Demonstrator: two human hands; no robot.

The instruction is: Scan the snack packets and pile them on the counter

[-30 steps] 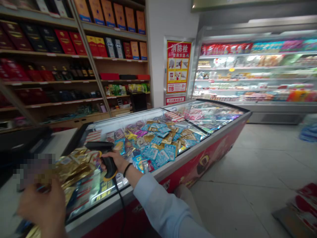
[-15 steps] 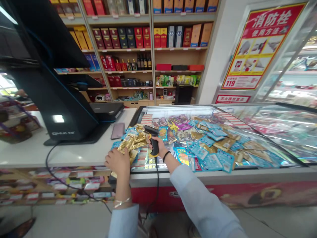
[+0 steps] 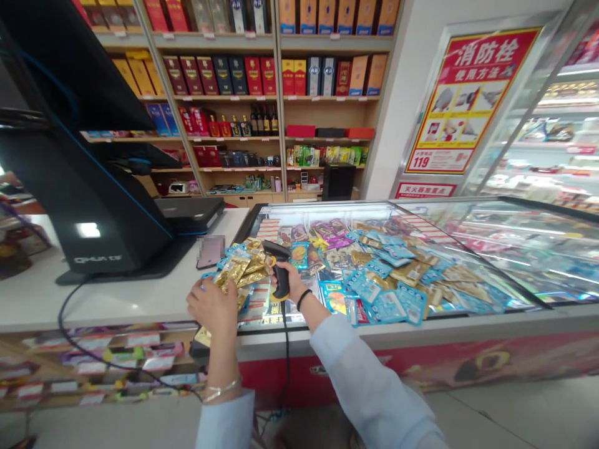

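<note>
My right hand (image 3: 294, 284) is wrapped round the grip of a black and yellow barcode scanner (image 3: 281, 282), its head tilted toward the left pile. Its black cord (image 3: 286, 349) hangs down over the freezer's front. My left hand (image 3: 214, 307) is closed over the near edge of a heap of shiny gold snack packets (image 3: 234, 265), thumb and fingers on a gold packet. The fingertips are partly hidden behind the hand. Blue packets (image 3: 238, 251) lie among the gold ones. A larger spread of blue and gold packets (image 3: 388, 302) covers the glass to the right.
A glass-topped freezer (image 3: 472, 249) extends right, with bagged goods inside. On the white counter (image 3: 140, 299) at left stand a black checkout terminal (image 3: 103, 206) and a phone-like slab (image 3: 210, 252), partly blurred. Shelves of boxes and bottles (image 3: 224, 118) rise behind. A cable loops off the counter.
The whole view has shifted slightly, so everything sits further left. Both hands keep their places at the left pile, the scanner still in my right hand.
</note>
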